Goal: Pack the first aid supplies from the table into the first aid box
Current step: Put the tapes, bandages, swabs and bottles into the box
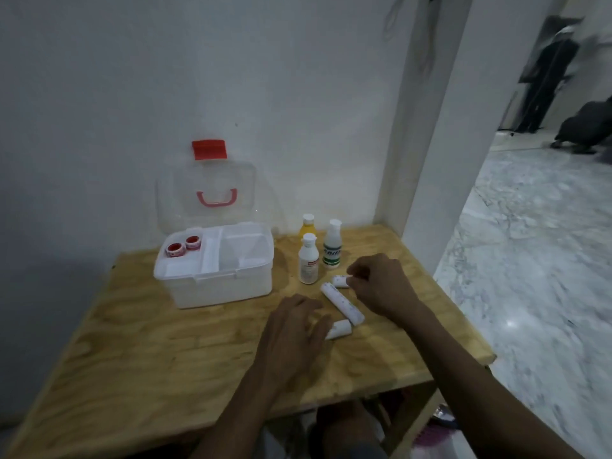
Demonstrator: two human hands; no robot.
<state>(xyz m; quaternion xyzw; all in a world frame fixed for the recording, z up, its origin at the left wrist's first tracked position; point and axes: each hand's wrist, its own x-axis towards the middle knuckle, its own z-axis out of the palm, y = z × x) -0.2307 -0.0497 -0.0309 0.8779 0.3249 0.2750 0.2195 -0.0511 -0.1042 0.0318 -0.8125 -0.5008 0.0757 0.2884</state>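
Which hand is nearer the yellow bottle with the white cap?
Right. The right hand sits just in front and right of the yellow bottle; the left hand lies farther forward, by the nearest bandage roll.

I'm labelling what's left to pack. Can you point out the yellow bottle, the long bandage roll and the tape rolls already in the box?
yellow bottle point(307, 229): head view, its yellow body.
long bandage roll point(341, 303): head view, mid-length.
tape rolls point(176, 250): head view, nearer roll's rim.

Bottles point(313, 251) right of box point(215, 273)
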